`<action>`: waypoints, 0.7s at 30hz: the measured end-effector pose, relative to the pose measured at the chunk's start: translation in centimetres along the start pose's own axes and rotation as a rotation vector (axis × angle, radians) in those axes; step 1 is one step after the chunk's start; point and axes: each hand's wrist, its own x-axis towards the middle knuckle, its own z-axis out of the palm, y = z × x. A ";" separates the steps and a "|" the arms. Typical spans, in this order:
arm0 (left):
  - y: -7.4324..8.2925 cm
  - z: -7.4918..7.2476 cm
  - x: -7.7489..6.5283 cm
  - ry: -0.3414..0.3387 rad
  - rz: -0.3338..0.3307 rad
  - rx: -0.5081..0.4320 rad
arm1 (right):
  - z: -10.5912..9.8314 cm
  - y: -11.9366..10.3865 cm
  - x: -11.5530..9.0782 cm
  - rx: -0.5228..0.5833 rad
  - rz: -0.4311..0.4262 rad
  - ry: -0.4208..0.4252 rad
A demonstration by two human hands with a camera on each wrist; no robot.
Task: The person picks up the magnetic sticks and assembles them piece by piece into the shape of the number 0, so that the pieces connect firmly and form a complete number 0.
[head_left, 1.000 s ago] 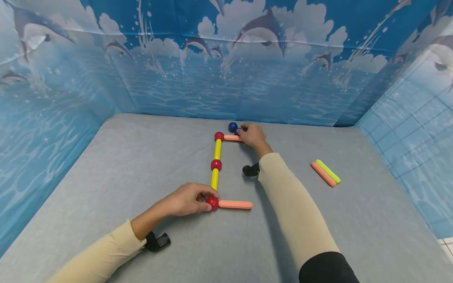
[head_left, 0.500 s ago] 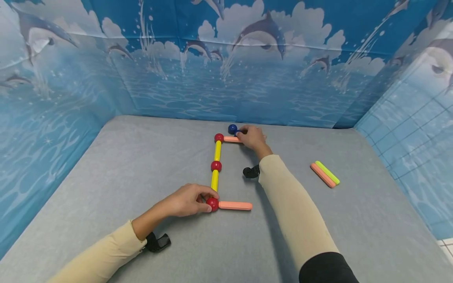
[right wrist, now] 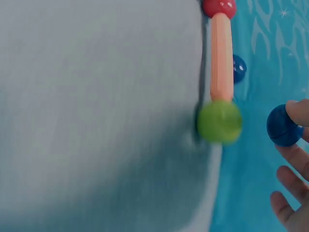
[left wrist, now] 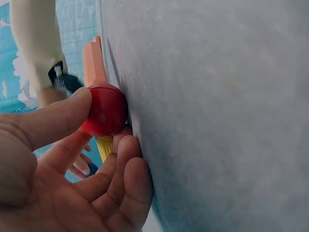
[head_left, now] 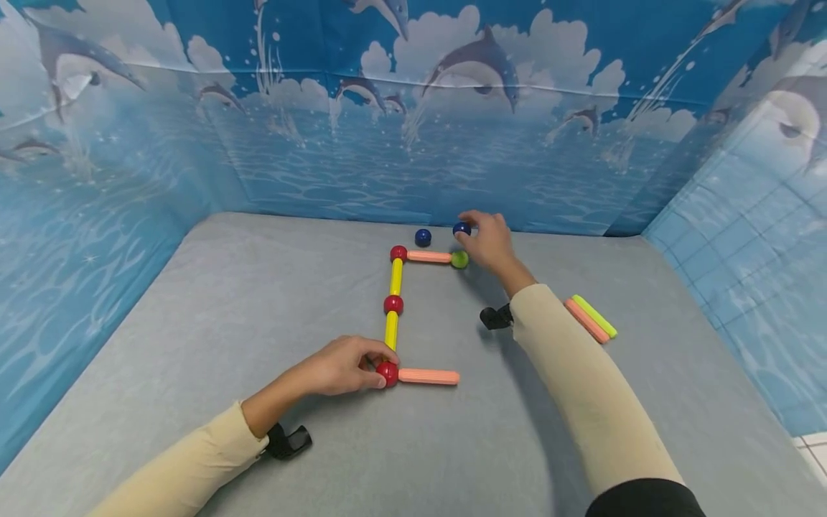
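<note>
My left hand (head_left: 345, 365) pinches the nearest red ball (head_left: 388, 373) between thumb and fingers. From that ball a yellow rod (head_left: 391, 332) runs away to a middle red ball (head_left: 393, 304), and another yellow rod (head_left: 396, 276) goes on to a far red ball (head_left: 398, 253). An orange rod (head_left: 429, 377) points right from the near ball. A second orange rod (head_left: 429, 256) joins the far ball to a green ball (right wrist: 219, 122). Behind the green ball, my right hand (head_left: 491, 243) pinches a blue ball (right wrist: 284, 125) with thumb and fingertips.
Another blue ball (head_left: 423, 238) lies behind the far orange rod. To the right, a loose orange rod (head_left: 586, 321) and a yellow-green rod (head_left: 595, 316) lie side by side on the grey table (head_left: 271, 280). A dolphin-print curtain (head_left: 310, 143) stands along the back and sides.
My right hand has moved right and slightly back with the blue ball, away from the other blue ball, and the green ball now shows. The left hand stays on the near red ball.
</note>
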 end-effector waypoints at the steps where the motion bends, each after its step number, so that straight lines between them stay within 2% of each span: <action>1: 0.0 0.0 0.0 0.000 -0.001 0.000 | -0.4 0.5 -0.3 -0.020 -0.032 0.002; 5: -0.2 0.0 0.0 0.000 -0.002 -0.005 | -2.0 3.1 -1.6 -0.060 -0.117 -0.009; 11: -0.4 0.2 -0.1 -0.003 -0.001 -0.012 | -4.1 6.5 -4.4 -0.025 -0.126 -0.077; 14: -0.3 0.2 -0.1 -0.001 0.008 -0.010 | -4.9 7.5 -6.3 0.006 -0.140 -0.098; 21: -0.3 0.0 -0.1 0.000 0.020 -0.003 | -5.7 7.8 -11.4 0.002 -0.268 -0.135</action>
